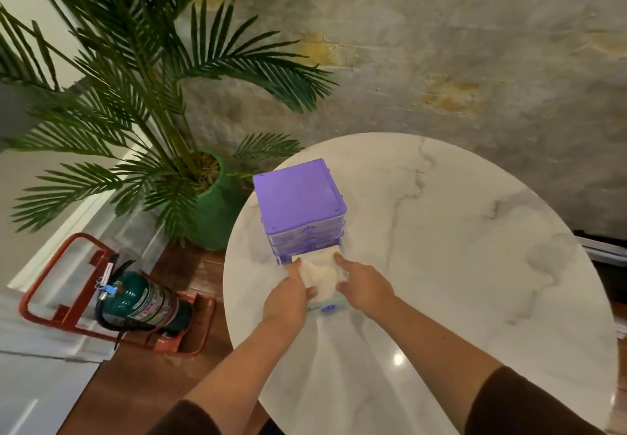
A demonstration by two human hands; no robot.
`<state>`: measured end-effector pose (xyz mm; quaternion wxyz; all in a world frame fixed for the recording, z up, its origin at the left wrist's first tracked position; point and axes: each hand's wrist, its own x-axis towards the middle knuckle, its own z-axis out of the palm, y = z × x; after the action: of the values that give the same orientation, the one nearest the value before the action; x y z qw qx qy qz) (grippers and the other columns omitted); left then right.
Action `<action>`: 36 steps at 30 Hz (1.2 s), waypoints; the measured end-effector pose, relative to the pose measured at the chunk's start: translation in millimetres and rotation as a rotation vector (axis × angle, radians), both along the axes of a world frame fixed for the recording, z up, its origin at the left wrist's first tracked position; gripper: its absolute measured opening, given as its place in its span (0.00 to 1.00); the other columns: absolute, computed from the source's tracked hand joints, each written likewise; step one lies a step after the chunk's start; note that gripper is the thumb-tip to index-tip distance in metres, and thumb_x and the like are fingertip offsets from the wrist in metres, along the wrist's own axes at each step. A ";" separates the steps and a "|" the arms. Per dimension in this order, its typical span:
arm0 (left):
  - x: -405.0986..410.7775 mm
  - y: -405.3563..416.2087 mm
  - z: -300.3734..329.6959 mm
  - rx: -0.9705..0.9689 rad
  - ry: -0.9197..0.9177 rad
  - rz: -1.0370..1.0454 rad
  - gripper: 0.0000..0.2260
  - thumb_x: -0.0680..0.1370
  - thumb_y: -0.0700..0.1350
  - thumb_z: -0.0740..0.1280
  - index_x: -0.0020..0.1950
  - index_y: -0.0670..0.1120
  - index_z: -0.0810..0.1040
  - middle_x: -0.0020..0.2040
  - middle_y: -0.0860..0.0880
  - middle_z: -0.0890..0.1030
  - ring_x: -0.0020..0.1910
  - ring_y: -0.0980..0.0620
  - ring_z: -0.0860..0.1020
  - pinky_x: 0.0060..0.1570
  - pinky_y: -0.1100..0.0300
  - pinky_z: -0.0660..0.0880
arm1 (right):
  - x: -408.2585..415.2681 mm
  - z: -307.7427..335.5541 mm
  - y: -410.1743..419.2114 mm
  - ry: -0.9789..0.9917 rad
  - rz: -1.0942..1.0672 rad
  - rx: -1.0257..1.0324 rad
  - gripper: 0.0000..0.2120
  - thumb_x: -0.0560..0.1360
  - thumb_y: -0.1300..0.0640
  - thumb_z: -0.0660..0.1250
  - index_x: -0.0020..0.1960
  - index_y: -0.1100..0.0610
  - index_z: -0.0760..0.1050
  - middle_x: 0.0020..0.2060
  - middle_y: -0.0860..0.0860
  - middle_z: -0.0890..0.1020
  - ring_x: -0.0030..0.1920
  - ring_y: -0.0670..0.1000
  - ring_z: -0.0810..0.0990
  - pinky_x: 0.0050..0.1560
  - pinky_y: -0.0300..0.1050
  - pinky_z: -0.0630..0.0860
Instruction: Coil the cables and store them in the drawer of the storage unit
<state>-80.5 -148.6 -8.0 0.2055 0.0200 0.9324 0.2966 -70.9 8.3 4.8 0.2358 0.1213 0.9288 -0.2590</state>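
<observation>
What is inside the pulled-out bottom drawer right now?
A whitish bundle fills the drawer, with the left hand and right hand on it. Blur hides separate cables.

Obscured and unresolved items, head view

Contents of the pulled-out clear plastic drawer (327,307) show only as a pale blurred mass (324,273); individual cables cannot be made out. Left hand (288,299) and right hand (364,287) cover the drawer's sides. Label text on the green fire extinguisher (146,302) is illegible. Dark sleeves (529,404) are cut off by the bottom edge
</observation>
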 end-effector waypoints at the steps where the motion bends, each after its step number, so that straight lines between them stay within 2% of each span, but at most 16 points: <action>1: -1.5 0.1 1.7 -0.012 -0.014 -0.016 0.23 0.83 0.49 0.59 0.76 0.49 0.56 0.52 0.51 0.79 0.47 0.53 0.78 0.49 0.60 0.72 | -0.6 1.2 -0.5 -0.017 0.012 0.022 0.30 0.80 0.50 0.60 0.78 0.40 0.51 0.67 0.53 0.74 0.65 0.55 0.74 0.61 0.46 0.70; 4: -5.0 0.4 1.2 -0.071 -0.024 -0.068 0.26 0.81 0.48 0.61 0.75 0.48 0.53 0.56 0.49 0.80 0.51 0.49 0.78 0.55 0.56 0.73 | -0.1 2.5 -2.9 -0.038 0.009 0.056 0.30 0.81 0.49 0.59 0.77 0.38 0.50 0.67 0.52 0.74 0.66 0.54 0.73 0.62 0.46 0.70; 10: -3.7 2.2 -8.0 -0.142 -0.014 -0.091 0.29 0.81 0.48 0.61 0.77 0.47 0.49 0.58 0.47 0.80 0.55 0.46 0.79 0.54 0.55 0.74 | -1.0 0.3 -10.6 -0.066 0.044 0.143 0.30 0.81 0.52 0.57 0.78 0.40 0.46 0.62 0.54 0.75 0.62 0.54 0.75 0.57 0.46 0.72; 14: -6.6 2.9 -12.3 -0.179 -0.030 -0.086 0.29 0.81 0.49 0.61 0.77 0.48 0.49 0.59 0.45 0.79 0.55 0.46 0.79 0.55 0.53 0.75 | -6.7 4.4 -14.3 -0.110 0.087 0.203 0.32 0.81 0.52 0.57 0.79 0.43 0.45 0.63 0.53 0.74 0.64 0.54 0.75 0.58 0.46 0.72; 25: -4.0 8.1 -8.6 -0.262 -0.030 -0.117 0.32 0.82 0.50 0.59 0.78 0.47 0.42 0.61 0.45 0.77 0.57 0.47 0.78 0.56 0.54 0.75 | 3.6 2.6 -16.9 -0.048 0.032 0.165 0.31 0.81 0.52 0.57 0.79 0.42 0.47 0.61 0.55 0.73 0.60 0.56 0.76 0.55 0.47 0.73; 29: -7.4 9.9 -1.7 -0.276 -0.025 -0.101 0.28 0.80 0.50 0.63 0.75 0.46 0.52 0.59 0.45 0.78 0.55 0.46 0.79 0.52 0.53 0.76 | 8.7 1.9 -14.1 0.002 -0.011 0.109 0.28 0.82 0.52 0.57 0.78 0.42 0.50 0.60 0.56 0.70 0.57 0.56 0.76 0.53 0.46 0.73; 32: -9.5 6.4 5.5 -0.366 0.030 -0.151 0.26 0.78 0.54 0.65 0.70 0.46 0.59 0.63 0.46 0.72 0.57 0.46 0.78 0.51 0.53 0.75 | 9.8 0.5 -14.6 0.010 -0.012 0.093 0.28 0.82 0.52 0.57 0.78 0.42 0.50 0.60 0.56 0.69 0.56 0.57 0.76 0.52 0.47 0.73; 36: -11.6 0.6 9.8 -0.429 0.125 -0.201 0.29 0.77 0.58 0.66 0.70 0.46 0.60 0.68 0.47 0.65 0.62 0.47 0.72 0.53 0.54 0.74 | 13.2 -2.7 -11.5 0.045 -0.083 -0.017 0.29 0.80 0.55 0.61 0.78 0.46 0.54 0.62 0.57 0.72 0.60 0.57 0.75 0.61 0.46 0.72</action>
<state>-92.0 -148.0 1.8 0.1752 0.0869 0.9783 0.0681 -57.6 -3.1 2.1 0.2048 0.1516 0.9258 -0.2793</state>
